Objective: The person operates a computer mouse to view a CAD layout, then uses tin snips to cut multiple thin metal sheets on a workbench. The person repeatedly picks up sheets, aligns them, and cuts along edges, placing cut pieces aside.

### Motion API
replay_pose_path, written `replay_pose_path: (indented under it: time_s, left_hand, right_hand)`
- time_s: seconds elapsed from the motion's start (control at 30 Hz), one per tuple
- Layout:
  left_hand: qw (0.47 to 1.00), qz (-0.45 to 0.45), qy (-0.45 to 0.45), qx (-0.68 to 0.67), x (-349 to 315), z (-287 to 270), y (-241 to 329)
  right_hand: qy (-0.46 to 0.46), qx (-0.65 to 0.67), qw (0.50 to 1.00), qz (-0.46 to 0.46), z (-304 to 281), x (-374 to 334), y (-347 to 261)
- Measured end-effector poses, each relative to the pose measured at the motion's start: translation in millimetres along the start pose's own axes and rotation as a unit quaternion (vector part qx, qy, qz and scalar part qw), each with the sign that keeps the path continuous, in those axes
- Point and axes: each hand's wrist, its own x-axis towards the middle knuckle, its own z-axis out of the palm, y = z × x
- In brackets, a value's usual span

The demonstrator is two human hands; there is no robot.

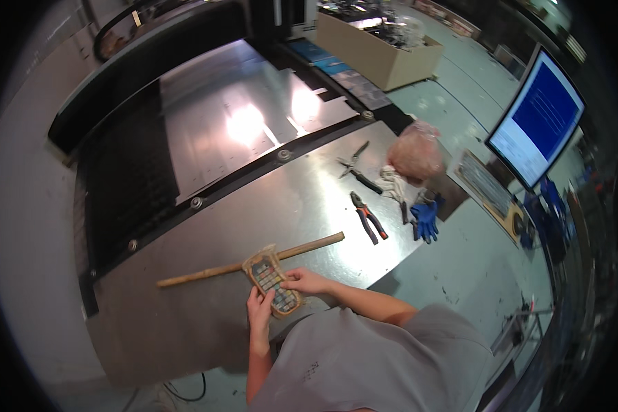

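Note:
A handheld keypad controller (266, 273), with a worn tan casing and rows of coloured keys, is held between my two hands over the near edge of the metal table (216, 309). My left hand (259, 309) grips its lower left side, with the thumb over the keys. On the opposite side, my right hand (303, 281) holds the edge, its thumb and fingertips at the keys. Behind the controller's top lies a long wooden stick (202, 276), partly hidden by it.
Red-and-black pliers (369, 218), another pair of pliers (360, 177), a blue glove (426, 221) and a pinkish plastic bag (416, 152) lie to the right. Beyond the table is a machine bed with a shiny metal sheet (206, 117). A monitor (539, 117) and keyboard (484, 182) stand far right.

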Motion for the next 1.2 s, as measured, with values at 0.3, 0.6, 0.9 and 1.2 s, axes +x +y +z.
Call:
replay_pose_path:
  time_s: [0.3,0.6,0.9,1.2]
  left_hand:
    - [0.999,-0.002,0.015,0.038,3,1,-3]
    - [0.999,0.004,0.019,0.043,-1,3,2]
    - [0.997,-0.008,0.015,0.074,1,1,2]
    - [0.997,-0.006,0.015,0.080,3,0,-3]
  right_hand:
    - [-0.028,0.062,0.998,-0.006,-2,-6,-5]
    - [-0.007,0.068,0.998,0.003,0,-12,-12]
    - [0.002,0.010,1.000,0.012,-5,-11,-11]
    - [-0.003,0.060,0.998,-0.006,-2,-12,-12]
